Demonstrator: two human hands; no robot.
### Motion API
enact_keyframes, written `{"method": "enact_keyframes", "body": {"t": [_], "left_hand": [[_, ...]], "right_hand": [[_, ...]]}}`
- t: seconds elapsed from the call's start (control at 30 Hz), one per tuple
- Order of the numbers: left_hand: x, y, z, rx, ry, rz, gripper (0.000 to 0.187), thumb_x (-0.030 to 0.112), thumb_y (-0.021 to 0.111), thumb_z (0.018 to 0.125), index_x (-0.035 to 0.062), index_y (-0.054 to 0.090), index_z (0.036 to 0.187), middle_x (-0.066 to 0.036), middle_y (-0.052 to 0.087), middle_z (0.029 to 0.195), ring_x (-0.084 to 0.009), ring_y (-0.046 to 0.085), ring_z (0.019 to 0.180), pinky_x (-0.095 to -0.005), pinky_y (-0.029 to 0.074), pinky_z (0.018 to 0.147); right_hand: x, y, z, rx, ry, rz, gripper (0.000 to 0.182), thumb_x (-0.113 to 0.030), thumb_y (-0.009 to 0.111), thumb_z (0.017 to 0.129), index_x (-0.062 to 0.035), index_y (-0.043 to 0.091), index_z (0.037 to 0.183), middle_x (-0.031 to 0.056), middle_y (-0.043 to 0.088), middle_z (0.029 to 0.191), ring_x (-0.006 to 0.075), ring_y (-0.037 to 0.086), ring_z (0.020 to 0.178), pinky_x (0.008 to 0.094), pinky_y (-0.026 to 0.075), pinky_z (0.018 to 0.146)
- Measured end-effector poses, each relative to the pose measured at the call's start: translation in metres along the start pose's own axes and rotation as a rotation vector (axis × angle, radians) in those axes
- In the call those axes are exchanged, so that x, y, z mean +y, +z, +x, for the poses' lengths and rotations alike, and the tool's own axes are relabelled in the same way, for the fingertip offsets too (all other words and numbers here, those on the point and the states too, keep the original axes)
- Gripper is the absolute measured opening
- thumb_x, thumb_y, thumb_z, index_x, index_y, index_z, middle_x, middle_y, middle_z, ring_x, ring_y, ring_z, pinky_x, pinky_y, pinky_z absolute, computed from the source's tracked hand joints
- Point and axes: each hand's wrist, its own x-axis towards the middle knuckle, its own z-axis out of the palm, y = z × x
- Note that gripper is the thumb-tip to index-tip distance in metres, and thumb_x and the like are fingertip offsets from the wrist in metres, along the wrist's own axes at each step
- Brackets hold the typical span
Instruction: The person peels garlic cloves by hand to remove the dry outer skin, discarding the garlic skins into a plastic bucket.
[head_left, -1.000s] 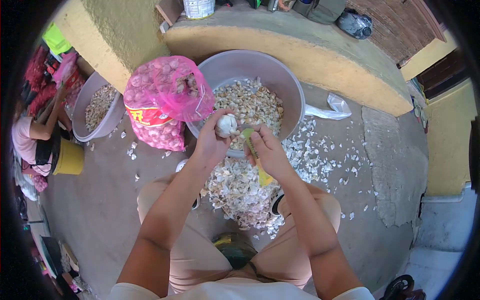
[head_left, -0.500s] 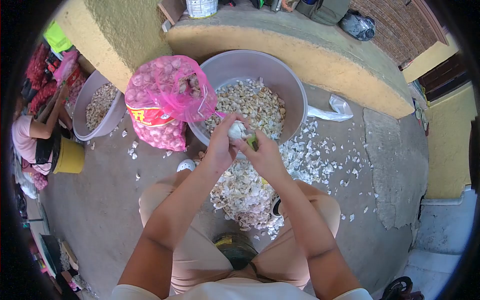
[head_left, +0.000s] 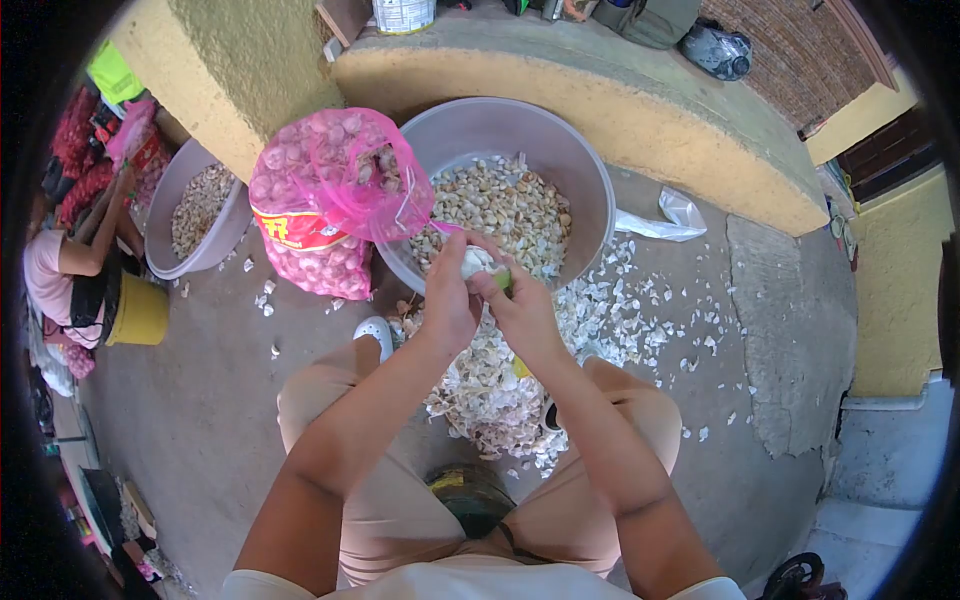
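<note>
My left hand is wrapped round a whitish garlic bulb, held over the near rim of a large grey-lilac basin. Against the bulb's right side my right hand is closed on a small green tool. Only a bit of green shows between the fingers, so its blade or tip is hidden. Separated garlic cloves cover the basin's bottom. Beside the basin on the left stands a pink mesh bag full of garlic bulbs, its loose top leaning onto the rim.
A heap of garlic skins lies between my feet, with scraps scattered rightward. A white plastic bag rests by the low wall. At left, another person sits near a second basin and a yellow bucket.
Both hands have shifted slightly, and the fingers have moved a little around the bulb. My left foot shows more. The bag and the basin have stayed in place.
</note>
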Motion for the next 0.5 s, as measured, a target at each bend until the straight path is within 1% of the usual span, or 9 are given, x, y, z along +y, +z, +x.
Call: {"method": "enact_keyframes", "body": {"t": [0.07, 0.13, 0.23, 0.27, 0.33, 0.37, 0.43, 0.47, 0.5], "left_hand": [[0.003, -0.002, 0.001, 0.004, -0.067, 0.059, 0.026, 0.026, 0.037, 0.088, 0.0053, 0.050, 0.078, -0.004, 0.050, 0.078, -0.0134, 0.050, 0.074, -0.0258, 0.041, 0.067], [0.009, -0.004, 0.001, 0.016, -0.162, 0.175, 0.023, 0.026, 0.038, 0.087, 0.0067, 0.048, 0.080, -0.004, 0.050, 0.079, -0.0136, 0.050, 0.074, -0.0260, 0.042, 0.068], [0.018, -0.005, 0.003, 0.043, -0.358, 0.229, 0.025, 0.026, 0.036, 0.088, 0.0065, 0.049, 0.080, -0.004, 0.050, 0.080, -0.0131, 0.050, 0.074, -0.0256, 0.042, 0.065], [0.018, -0.006, 0.001, 0.062, -0.302, 0.227, 0.026, 0.026, 0.035, 0.088, 0.0062, 0.049, 0.079, -0.004, 0.050, 0.078, -0.0122, 0.049, 0.072, -0.0249, 0.041, 0.065], [0.010, -0.007, -0.003, 0.098, -0.192, 0.223, 0.028, 0.025, 0.034, 0.089, 0.0055, 0.051, 0.078, -0.003, 0.050, 0.076, -0.0106, 0.048, 0.069, -0.0235, 0.039, 0.063], [0.006, -0.006, -0.003, 0.087, -0.080, 0.263, 0.028, 0.025, 0.034, 0.089, 0.0054, 0.050, 0.077, -0.003, 0.050, 0.075, -0.0103, 0.047, 0.069, -0.0234, 0.038, 0.063], [0.000, -0.004, -0.002, 0.061, 0.145, 0.343, 0.028, 0.024, 0.033, 0.090, 0.0053, 0.049, 0.077, -0.002, 0.049, 0.075, -0.0096, 0.045, 0.068, -0.0231, 0.037, 0.063], [-0.001, -0.004, -0.002, 0.067, 0.159, 0.357, 0.028, 0.024, 0.032, 0.091, 0.0053, 0.048, 0.077, -0.002, 0.049, 0.075, -0.0095, 0.045, 0.068, -0.0233, 0.037, 0.063], [0.000, -0.003, -0.001, 0.072, 0.174, 0.371, 0.029, 0.024, 0.032, 0.091, 0.0054, 0.048, 0.077, -0.002, 0.048, 0.075, -0.0095, 0.044, 0.068, -0.0235, 0.037, 0.063]], "right_hand": [[-0.002, -0.003, -0.001, 0.006, -0.063, -0.026, 0.045, -0.042, 0.054, 0.080, 0.0033, 0.055, 0.084, 0.0155, 0.055, 0.061, 0.0238, 0.056, 0.057, 0.0331, 0.041, 0.053], [0.001, -0.003, -0.001, 0.003, -0.055, -0.062, 0.045, -0.041, 0.055, 0.080, 0.0035, 0.055, 0.082, 0.0152, 0.054, 0.059, 0.0228, 0.055, 0.054, 0.0331, 0.041, 0.052], [0.004, -0.001, -0.002, -0.007, -0.032, -0.087, 0.044, -0.041, 0.054, 0.081, 0.0031, 0.056, 0.079, 0.0125, 0.053, 0.056, 0.0201, 0.053, 0.051, 0.0316, 0.040, 0.049], [0.005, 0.001, -0.003, -0.015, -0.023, -0.090, 0.044, -0.041, 0.054, 0.081, 0.0029, 0.056, 0.078, 0.0112, 0.053, 0.055, 0.0190, 0.052, 0.050, 0.0308, 0.039, 0.048], [0.006, 0.008, -0.002, -0.027, 0.086, 0.110, 0.043, -0.041, 0.052, 0.082, 0.0013, 0.056, 0.075, 0.0078, 0.051, 0.052, 0.0159, 0.050, 0.048, 0.0289, 0.038, 0.047], [0.006, 0.010, -0.002, -0.030, 0.142, 0.210, 0.043, -0.042, 0.052, 0.082, 0.0005, 0.056, 0.074, 0.0062, 0.050, 0.051, 0.0144, 0.049, 0.046, 0.0279, 0.037, 0.046], [0.001, 0.007, -0.003, -0.132, 0.313, 0.445, 0.043, -0.042, 0.050, 0.084, -0.0017, 0.053, 0.069, 0.0025, 0.046, 0.048, 0.0110, 0.045, 0.043, 0.0256, 0.035, 0.042], [-0.003, 0.005, -0.003, -0.185, 0.397, 0.562, 0.043, -0.042, 0.049, 0.084, -0.0028, 0.052, 0.067, 0.0007, 0.044, 0.047, 0.0094, 0.043, 0.041, 0.0244, 0.033, 0.040], [-0.006, 0.005, -0.002, -0.198, 0.400, 0.593, 0.043, -0.042, 0.048, 0.084, -0.0040, 0.050, 0.066, 0.0001, 0.042, 0.046, 0.0088, 0.040, 0.039, 0.0242, 0.032, 0.038]]}}
